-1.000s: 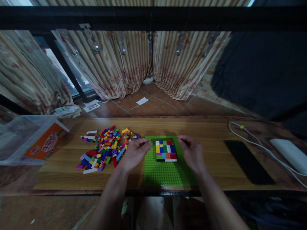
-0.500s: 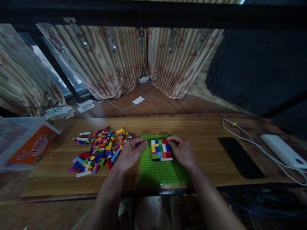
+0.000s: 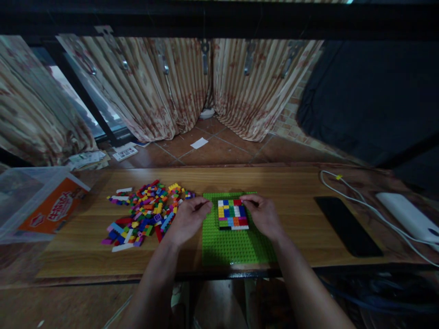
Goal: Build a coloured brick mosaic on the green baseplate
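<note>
A green baseplate point(image 3: 233, 246) lies on the wooden table in front of me. On its far half sits a block of coloured bricks point(image 3: 232, 214) pressed together in rows. My right hand point(image 3: 262, 215) rests at the block's right edge, fingers curled against its top right corner. My left hand point(image 3: 187, 219) lies on the plate's left edge, fingers curled in a loose pinch; what is in them, if anything, is hidden. A pile of loose coloured bricks point(image 3: 146, 212) is spread just left of that hand.
A clear plastic box with an orange label point(image 3: 37, 205) stands at the table's left end. A black phone point(image 3: 348, 225), a white power bank point(image 3: 406, 214) and a white cable point(image 3: 360, 198) lie to the right. Curtains and tiled floor are beyond the table.
My right hand has moved left from beside the plate onto the brick block's right edge. My left hand has stayed by the plate's left edge. The view has shifted slightly.
</note>
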{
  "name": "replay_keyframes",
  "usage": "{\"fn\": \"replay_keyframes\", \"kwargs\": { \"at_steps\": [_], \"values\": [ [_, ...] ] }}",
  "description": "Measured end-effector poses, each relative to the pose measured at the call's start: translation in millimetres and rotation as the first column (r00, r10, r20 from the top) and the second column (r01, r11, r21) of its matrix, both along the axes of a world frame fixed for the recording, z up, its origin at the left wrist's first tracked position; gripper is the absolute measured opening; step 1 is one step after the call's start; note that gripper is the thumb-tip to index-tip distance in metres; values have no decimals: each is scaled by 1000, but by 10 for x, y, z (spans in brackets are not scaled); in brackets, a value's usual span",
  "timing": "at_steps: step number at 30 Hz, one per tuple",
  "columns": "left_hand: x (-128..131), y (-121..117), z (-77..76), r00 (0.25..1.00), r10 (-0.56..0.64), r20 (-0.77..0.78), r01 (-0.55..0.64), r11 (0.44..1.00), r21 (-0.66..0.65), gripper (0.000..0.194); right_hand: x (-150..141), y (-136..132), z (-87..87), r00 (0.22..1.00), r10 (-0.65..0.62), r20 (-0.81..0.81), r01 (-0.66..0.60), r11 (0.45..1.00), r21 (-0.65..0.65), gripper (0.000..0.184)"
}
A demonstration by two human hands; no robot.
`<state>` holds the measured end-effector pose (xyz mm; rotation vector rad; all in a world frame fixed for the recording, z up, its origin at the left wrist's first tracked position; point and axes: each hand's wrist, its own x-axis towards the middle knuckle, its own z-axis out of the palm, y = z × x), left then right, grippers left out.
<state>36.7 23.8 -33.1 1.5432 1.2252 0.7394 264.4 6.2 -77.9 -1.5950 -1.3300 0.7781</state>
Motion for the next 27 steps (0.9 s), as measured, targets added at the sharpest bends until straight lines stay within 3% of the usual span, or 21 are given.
{"fn": "replay_keyframes", "kwargs": {
  "at_steps": [12, 20, 24, 27],
  "values": [
    [29, -13, 1, 999, -14, -42, 15, 999, 30, 30, -29, 10, 28, 999, -29, -15, 29, 1000, -1, 19],
    [28, -16, -81, 999, -20, -32, 20, 1000, 9, 29, -27, 1, 8, 997, -29, -72, 30, 1000, 8, 18],
    [68, -24, -45, 997, 45, 62, -40, 997, -68, 28, -2, -5, 11, 990, -15, -137, 15, 1000, 1, 20],
    [98, -34, -14, 983, 106, 149, -81, 983, -167, 26, 0, 4, 42, 980, -62, -191, 71, 997, 37, 25]
  ]
}}
